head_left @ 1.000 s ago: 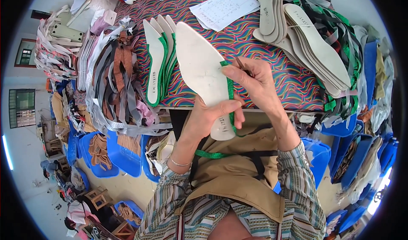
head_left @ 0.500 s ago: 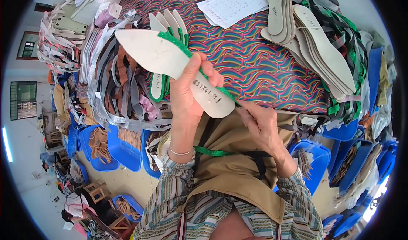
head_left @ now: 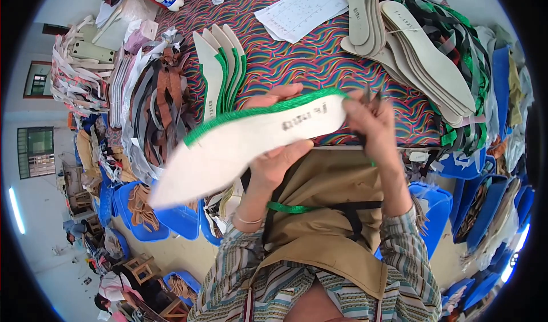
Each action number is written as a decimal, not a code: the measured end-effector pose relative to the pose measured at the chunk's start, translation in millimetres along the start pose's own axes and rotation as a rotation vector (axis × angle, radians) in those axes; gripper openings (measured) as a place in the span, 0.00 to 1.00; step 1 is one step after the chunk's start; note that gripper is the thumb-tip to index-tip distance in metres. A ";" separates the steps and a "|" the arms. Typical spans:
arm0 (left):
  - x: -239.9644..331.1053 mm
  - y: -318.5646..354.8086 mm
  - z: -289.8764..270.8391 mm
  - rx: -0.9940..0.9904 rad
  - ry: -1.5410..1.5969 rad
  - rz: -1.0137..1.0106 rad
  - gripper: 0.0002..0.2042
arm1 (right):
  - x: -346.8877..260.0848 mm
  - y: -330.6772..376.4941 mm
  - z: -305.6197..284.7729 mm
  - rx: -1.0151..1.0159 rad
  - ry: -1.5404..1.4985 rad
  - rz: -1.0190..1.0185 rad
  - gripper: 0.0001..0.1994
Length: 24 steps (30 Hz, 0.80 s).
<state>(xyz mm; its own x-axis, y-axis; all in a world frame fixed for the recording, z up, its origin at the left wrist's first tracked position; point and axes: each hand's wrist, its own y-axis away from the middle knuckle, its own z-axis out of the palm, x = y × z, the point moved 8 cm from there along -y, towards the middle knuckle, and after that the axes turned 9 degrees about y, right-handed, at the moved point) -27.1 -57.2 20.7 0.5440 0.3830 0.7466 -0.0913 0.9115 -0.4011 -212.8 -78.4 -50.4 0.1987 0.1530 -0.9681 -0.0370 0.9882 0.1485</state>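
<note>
A white shoe insole (head_left: pixel 228 145), smeared by motion, lies slantwise in front of me. Glittery green trim (head_left: pixel 260 110) runs along its upper edge and round to the heel. My left hand (head_left: pixel 273 165) grips its middle, thumb on the near face and fingers behind. At the heel end, my right hand (head_left: pixel 374 125) is closed, its thumb and forefinger against the trimmed edge. Dark pointed tips of what look like small scissors (head_left: pixel 377 96) stick out between its fingers. Beyond my left hand, several green-trimmed insoles (head_left: pixel 212 74) lie fanned out on the patterned tablecloth (head_left: pixel 285 57).
Stacked plain insoles (head_left: pixel 431 65) lie at the table's far right beside green and black strips (head_left: pixel 476 65). Heaped strips (head_left: pixel 165 99) hang at the left edge. Paper sheets (head_left: pixel 302 11) and a bottle (head_left: pixel 169 0) are farther back. Blue bins (head_left: pixel 436 208) stand below the table.
The insole has swung round, its pointed end dropping toward me and its heel rising to the right. My right hand has moved up to the heel. The trim now reaches round the heel.
</note>
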 end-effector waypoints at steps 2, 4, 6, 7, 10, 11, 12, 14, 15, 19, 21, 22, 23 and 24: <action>0.8 0.2 -15.3 -0.151 -0.140 -0.044 0.18 | -24.7 -11.0 -20.9 -0.080 0.078 -0.059 0.09; -17.0 4.1 -48.1 -0.364 -0.077 -0.578 0.22 | -47.3 -14.7 -24.1 -0.163 0.156 -0.112 0.08; -27.4 17.2 -47.4 -0.459 -0.047 -0.844 0.24 | -65.6 -13.7 -3.9 -0.333 0.472 -0.250 0.07; -29.5 19.6 -40.2 -0.416 -0.027 -0.907 0.22 | -67.4 -12.1 9.8 -0.427 0.626 -0.321 0.06; -41.1 21.3 -16.4 -0.332 0.026 -1.030 0.19 | -60.9 -12.4 31.5 -0.516 0.731 -0.466 0.07; -47.0 21.6 -12.7 -0.394 -0.120 -1.051 0.18 | -61.0 -10.1 37.6 -0.556 0.784 -0.541 0.07; -52.3 22.1 -11.1 -0.454 -0.267 -1.068 0.16 | -62.3 -10.7 37.6 -0.558 0.786 -0.540 0.07; -53.8 24.6 -14.3 -0.508 -0.416 -1.082 0.15 | -63.8 -16.4 30.1 -0.556 0.587 -0.359 0.07; -49.6 24.2 -16.0 -0.474 -0.399 -1.043 0.15 | -64.1 -18.4 26.2 -0.554 0.486 -0.269 0.07; -38.0 25.2 -16.3 -0.402 -0.366 -0.902 0.15 | -67.2 -19.3 -8.6 -0.404 0.335 -0.046 0.07; -28.8 20.1 -12.7 -0.382 -0.390 -0.771 0.15 | -59.7 -14.0 -16.2 -0.338 0.288 -0.052 0.07; -27.0 21.6 -11.5 -0.379 -0.397 -0.768 0.15 | -53.2 -10.8 -20.0 -0.277 0.239 -0.058 0.07; -25.3 22.5 -12.3 -0.322 -0.361 -0.774 0.14 | -46.9 -7.0 -22.7 -0.217 0.189 -0.064 0.07; -26.8 23.5 -12.1 -0.272 -0.317 -0.782 0.14 | -39.6 -0.1 -20.5 -0.212 0.189 -0.066 0.07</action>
<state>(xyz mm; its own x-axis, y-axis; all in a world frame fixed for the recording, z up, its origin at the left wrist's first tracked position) -33.8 -47.9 -15.2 0.1071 -0.2741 0.9557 0.4327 0.8783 0.2034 -240.7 -84.7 -16.2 0.0223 0.0650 -0.9976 -0.2383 0.9695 0.0578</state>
